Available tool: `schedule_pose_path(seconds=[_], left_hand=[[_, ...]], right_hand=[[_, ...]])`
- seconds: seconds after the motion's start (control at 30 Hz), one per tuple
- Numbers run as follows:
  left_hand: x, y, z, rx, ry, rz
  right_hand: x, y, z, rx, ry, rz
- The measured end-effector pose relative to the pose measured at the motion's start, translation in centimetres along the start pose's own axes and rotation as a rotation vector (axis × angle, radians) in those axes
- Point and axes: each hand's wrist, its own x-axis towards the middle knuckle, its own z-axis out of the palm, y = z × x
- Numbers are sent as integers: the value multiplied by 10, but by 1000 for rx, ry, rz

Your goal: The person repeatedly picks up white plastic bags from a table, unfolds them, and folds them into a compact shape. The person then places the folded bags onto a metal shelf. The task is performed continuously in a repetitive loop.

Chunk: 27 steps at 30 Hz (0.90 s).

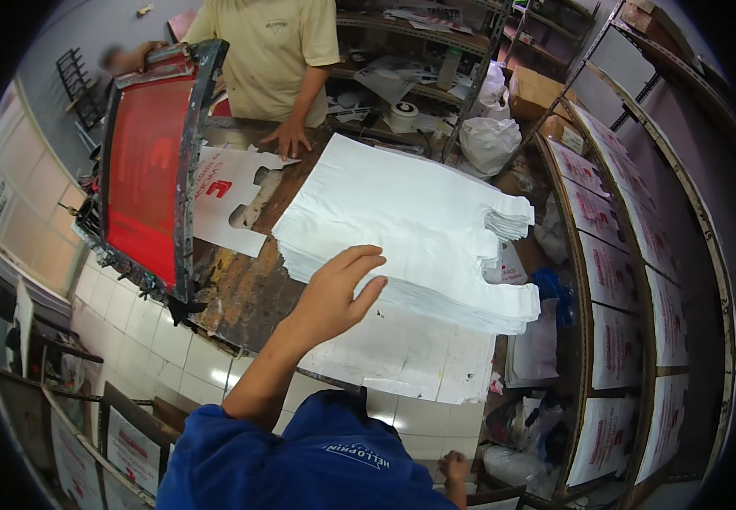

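Note:
My left hand [347,285] is at the near left edge of a thick stack of white plastic bags [393,204], thumb and fingers apart, holding nothing. Whether its fingertips touch the top bag I cannot tell. Low in the picture, away from the table, my right hand [453,466] looks curled closed, and nothing shows in it. Left of the stack, a white bag with red print [222,191] lies flat on the stained table [245,289]. A co-worker's hand [290,136] presses that bag's far edge. Beside it a red-meshed printing screen [151,178] stands tilted up, the co-worker's other hand at its top.
Tall racks [574,331] with printed white bags laid on their shelves run along the right. More racks [96,442] stand at the lower left. Behind the table are cluttered shelves [419,38], a white plastic sack [489,144] and a cardboard box [540,95].

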Motion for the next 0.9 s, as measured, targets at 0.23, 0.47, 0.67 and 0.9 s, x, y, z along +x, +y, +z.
schedule_pose_path(seconds=[0.23, 0.47, 0.67, 0.9], left_hand=[[-21, -45, 5, 259, 41, -12], [-32, -70, 16, 294, 3, 13], [-33, -80, 27, 280, -68, 31], [-26, -87, 27, 231, -221, -41]], right_hand=[[-22, -83, 48, -48, 160, -79], [-46, -21, 91, -614, 14, -197], [-49, -12, 83, -451, 108, -7], [-76, -54, 98, -329, 189, 65]])
